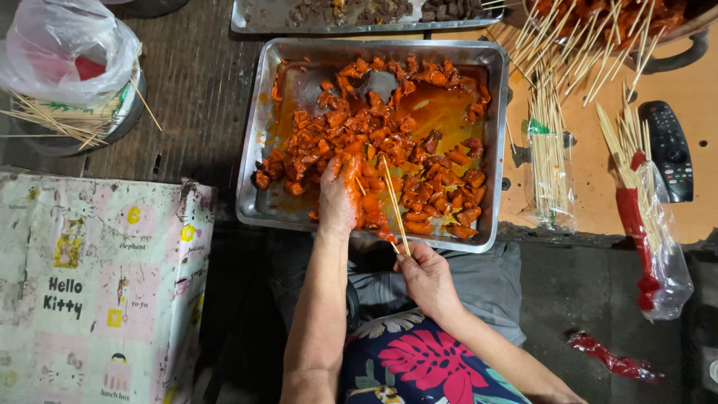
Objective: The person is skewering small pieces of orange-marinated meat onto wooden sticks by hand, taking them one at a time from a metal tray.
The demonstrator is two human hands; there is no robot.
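Left hand [338,196] grip closed on meat [374,142] in tray [250,150]; right hand [426,278] grip pinches skewer [395,203].

Meat pieces [389,142] are held in a metal tray [250,150]. Skewer bundles [550,157] are laid right of it, a bagged container [71,67] left.

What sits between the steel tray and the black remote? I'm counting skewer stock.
Head view: a clear bag of bamboo skewers lies between the tray and remote.
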